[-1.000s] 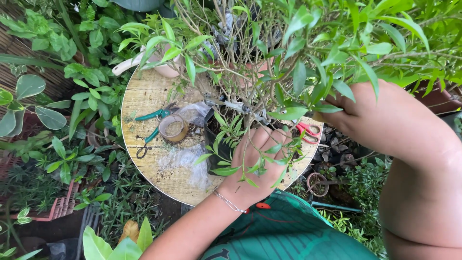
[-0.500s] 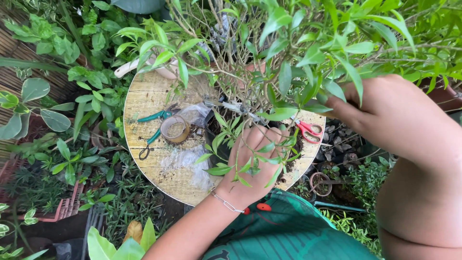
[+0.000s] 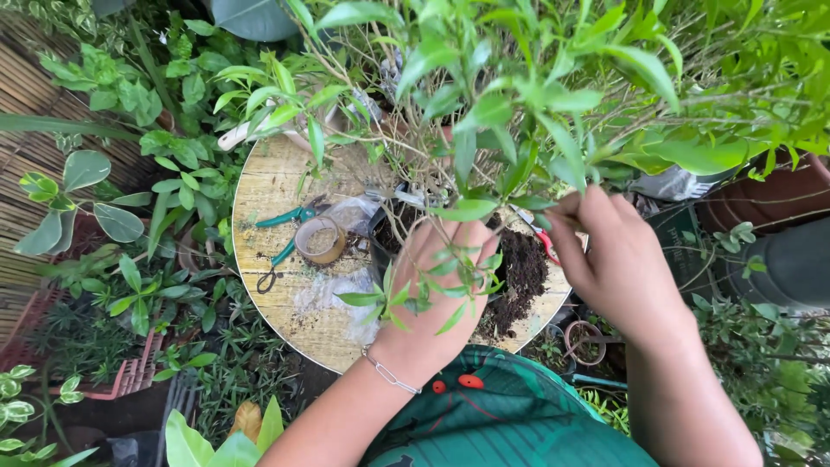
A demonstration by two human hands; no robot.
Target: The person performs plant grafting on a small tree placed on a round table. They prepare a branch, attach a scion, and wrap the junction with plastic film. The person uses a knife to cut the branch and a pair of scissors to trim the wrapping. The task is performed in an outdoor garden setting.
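Note:
A leafy potted shrub (image 3: 484, 112) in a black pot (image 3: 380, 246) stands on a round wooden table (image 3: 259, 186). My left hand (image 3: 437, 294) reaches up under the foliage beside the pot, and leaves hide its fingertips. My right hand (image 3: 614, 259) comes in from the right, its fingers pinched on a thin branch at the shrub's right side. Dark soil (image 3: 519, 277) lies spilled on the table between my hands. Red-handled scissors (image 3: 546, 244) peek out just left of my right hand.
Green-handled pruners (image 3: 278, 235), a roll of tape (image 3: 318, 240) and crumpled clear plastic (image 3: 333, 294) lie on the table's left half. Dense plants surround the table. Brown and dark pots (image 3: 778, 199) stand at the right. A pale pot (image 3: 294, 130) sits at the table's far edge.
My right hand has dropped lower and moved left, now pinching a branch near the scissors. The view has shifted a little to the right. My left hand stays by the pot.

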